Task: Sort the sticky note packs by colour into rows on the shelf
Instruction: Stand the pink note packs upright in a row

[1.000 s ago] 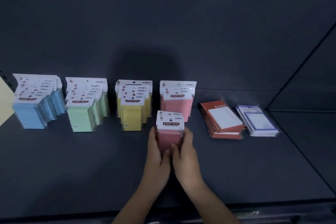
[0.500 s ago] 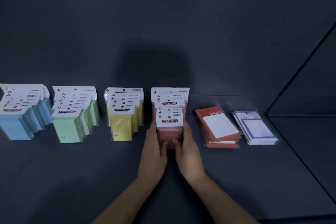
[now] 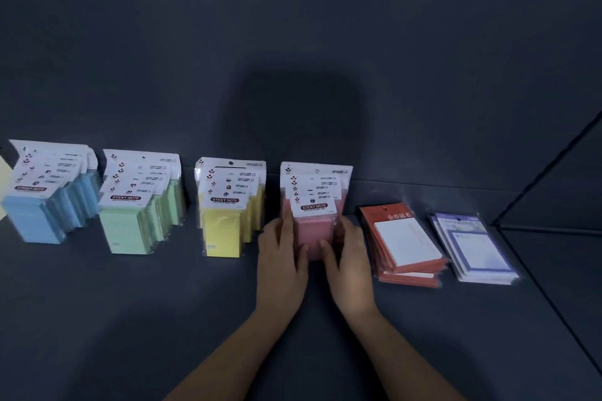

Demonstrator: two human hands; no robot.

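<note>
Both hands, left hand (image 3: 282,257) and right hand (image 3: 350,262), clasp the front pink pack (image 3: 314,231) by its side edges, fingers closed around it. Light, stiff, slippery in its wrapper, it likely handles best gripped at the sides.

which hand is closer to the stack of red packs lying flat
Right. The right hand is on the pink row's right side, just beside the red stack. The left hand is across the pink row, farther away.

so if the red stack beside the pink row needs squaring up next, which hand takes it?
Right, probably. The right hand is on the pink row's right side, with the red stack just beyond it. The left hand would have to cross over the pink packs.
</note>
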